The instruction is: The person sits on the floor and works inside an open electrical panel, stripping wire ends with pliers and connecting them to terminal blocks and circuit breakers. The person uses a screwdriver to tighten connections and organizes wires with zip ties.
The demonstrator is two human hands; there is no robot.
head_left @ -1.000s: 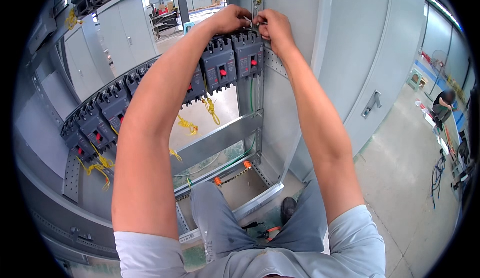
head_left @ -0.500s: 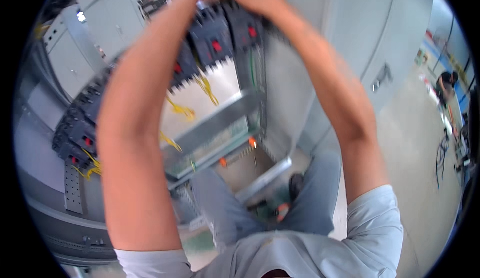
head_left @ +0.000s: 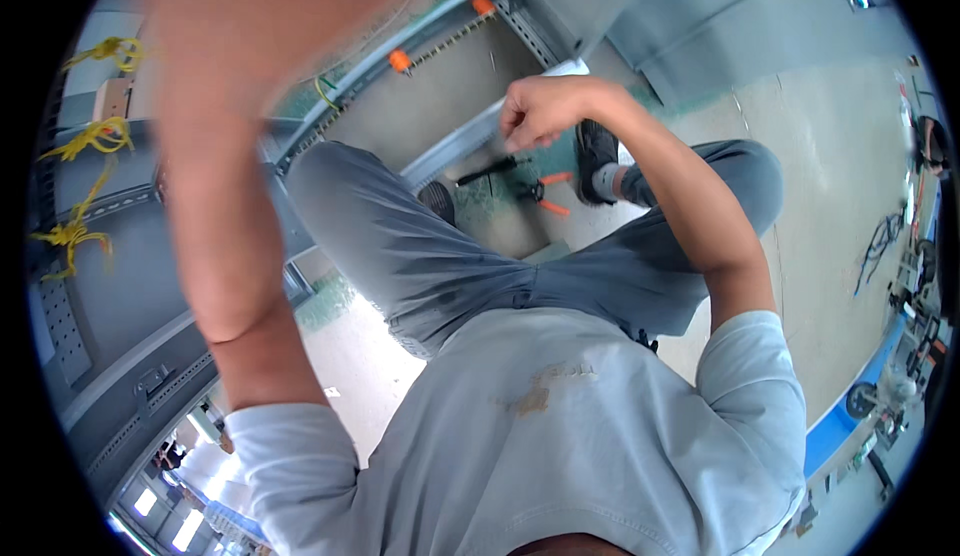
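Note:
My left hand (head_left: 290,16) is raised close to the camera at the upper left, smeared by motion, and its fingers do not show clearly. My right hand (head_left: 545,114) hangs above the cabinet's metal bottom rail (head_left: 455,139), between my knees. Its fingers are curled in, and whatever they may hold is hidden. On the floor below it lie orange-handled pliers (head_left: 548,194) and a black tool (head_left: 487,170) whose kind I cannot make out.
Yellow wire bundles (head_left: 70,239) hang in the cabinet at left. Two orange knob-like parts, one at the corner (head_left: 483,4) and one farther left (head_left: 400,60), sit on its frame. A grey panel (head_left: 740,21) stands at upper right. Dark cable (head_left: 878,246) lies on the floor.
My view has tilted down, so the breakers are out of sight. My hands, together up high before, have parted: the right came down above the rail, the left remains raised near the camera.

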